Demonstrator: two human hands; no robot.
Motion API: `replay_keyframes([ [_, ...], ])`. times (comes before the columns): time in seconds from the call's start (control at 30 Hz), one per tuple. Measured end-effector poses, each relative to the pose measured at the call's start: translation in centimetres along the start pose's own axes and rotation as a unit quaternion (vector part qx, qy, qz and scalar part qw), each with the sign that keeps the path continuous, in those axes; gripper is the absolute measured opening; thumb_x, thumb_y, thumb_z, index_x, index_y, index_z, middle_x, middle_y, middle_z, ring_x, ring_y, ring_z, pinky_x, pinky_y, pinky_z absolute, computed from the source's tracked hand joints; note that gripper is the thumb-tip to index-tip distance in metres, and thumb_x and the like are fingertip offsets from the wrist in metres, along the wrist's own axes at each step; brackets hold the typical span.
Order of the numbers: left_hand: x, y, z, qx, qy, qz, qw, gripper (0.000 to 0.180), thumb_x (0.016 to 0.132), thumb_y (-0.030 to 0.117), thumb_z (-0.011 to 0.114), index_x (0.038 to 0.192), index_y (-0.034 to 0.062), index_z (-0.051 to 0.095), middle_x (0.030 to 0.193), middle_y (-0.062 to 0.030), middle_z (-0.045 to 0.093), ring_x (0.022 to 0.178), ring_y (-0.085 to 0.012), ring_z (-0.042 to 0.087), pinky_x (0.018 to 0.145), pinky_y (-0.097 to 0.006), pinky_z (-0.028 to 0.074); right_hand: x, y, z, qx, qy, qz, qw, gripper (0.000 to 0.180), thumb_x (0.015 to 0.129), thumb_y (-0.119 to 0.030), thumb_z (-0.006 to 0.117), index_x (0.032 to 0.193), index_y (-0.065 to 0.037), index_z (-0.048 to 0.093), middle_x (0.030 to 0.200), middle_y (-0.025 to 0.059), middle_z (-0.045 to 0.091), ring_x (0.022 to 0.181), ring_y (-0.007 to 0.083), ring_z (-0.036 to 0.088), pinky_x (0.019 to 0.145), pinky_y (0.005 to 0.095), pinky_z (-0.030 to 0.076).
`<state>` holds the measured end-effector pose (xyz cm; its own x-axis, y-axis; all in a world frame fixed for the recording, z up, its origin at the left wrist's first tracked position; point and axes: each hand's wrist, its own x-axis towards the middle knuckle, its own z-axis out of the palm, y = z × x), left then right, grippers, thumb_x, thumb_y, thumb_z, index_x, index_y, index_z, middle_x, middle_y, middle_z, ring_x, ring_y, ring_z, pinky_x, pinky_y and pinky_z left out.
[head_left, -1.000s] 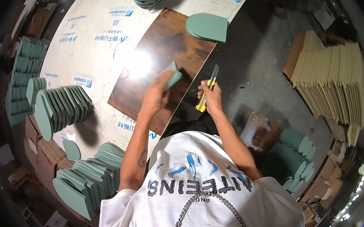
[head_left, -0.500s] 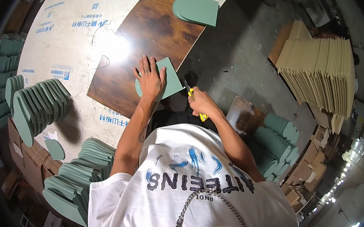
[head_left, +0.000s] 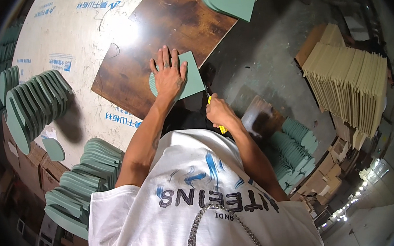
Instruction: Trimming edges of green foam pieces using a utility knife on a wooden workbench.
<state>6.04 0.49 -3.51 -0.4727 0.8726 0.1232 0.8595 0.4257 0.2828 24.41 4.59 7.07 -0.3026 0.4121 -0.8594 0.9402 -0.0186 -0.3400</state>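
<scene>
Under my left hand (head_left: 170,78) lies a green flat piece (head_left: 191,74) with one rounded end and one straight end. That hand presses it flat with fingers spread, on a brown wood-grain board (head_left: 127,75). The piece's straight end reaches past the board's near right edge. My right hand (head_left: 220,111) is closed round a yellow utility knife (head_left: 223,129), its dark blade pointing up at the green piece's right corner. Whether the blade touches the piece I cannot tell. A small stack of matching green pieces (head_left: 231,0) rests at the board's far right corner.
A white printed sheet covers the table (head_left: 70,35). Rows of green pieces (head_left: 41,106) stand at the left, more (head_left: 87,179) at the lower left. On the right are a big stack of beige sheets (head_left: 348,86), green stacks (head_left: 291,152) and cardboard boxes (head_left: 325,175).
My right hand and the knife have shifted slightly right, and the blade now sits closer to the piece's corner. My left hand stays pressed on it. The whole view has shifted a little.
</scene>
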Motion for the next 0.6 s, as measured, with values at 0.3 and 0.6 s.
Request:
replay_keyframes([
  [0.3,-0.1,-0.4,0.2,-0.003,-0.023,-0.002,1.000,0.055,0.103,0.044,0.049,0.147,0.0113,0.050,0.160,-0.0193,0.037,0.149,-0.0358,0.032,0.119,-0.062,0.019,2.2,0.8,1.0,0.014,0.026,-0.008,1.000,0.025,0.101,-0.014,0.051,0.106,0.010,0.047,0.079,0.0310,0.068,0.063,0.0391,0.072,0.058,0.0467,0.058],
  [0.6,-0.6,0.3,0.8,-0.011,-0.030,-0.002,0.999,0.056,0.104,0.043,0.047,0.149,0.0100,0.048,0.160,-0.0191,0.037,0.149,-0.0360,0.031,0.119,-0.062,0.018,6.3,10.1,11.7,-0.111,0.128,-0.074,0.983,0.027,0.098,-0.019,0.056,0.115,0.002,0.052,0.085,0.0310,0.069,0.072,0.0405,0.073,0.067,0.0491,0.059],
])
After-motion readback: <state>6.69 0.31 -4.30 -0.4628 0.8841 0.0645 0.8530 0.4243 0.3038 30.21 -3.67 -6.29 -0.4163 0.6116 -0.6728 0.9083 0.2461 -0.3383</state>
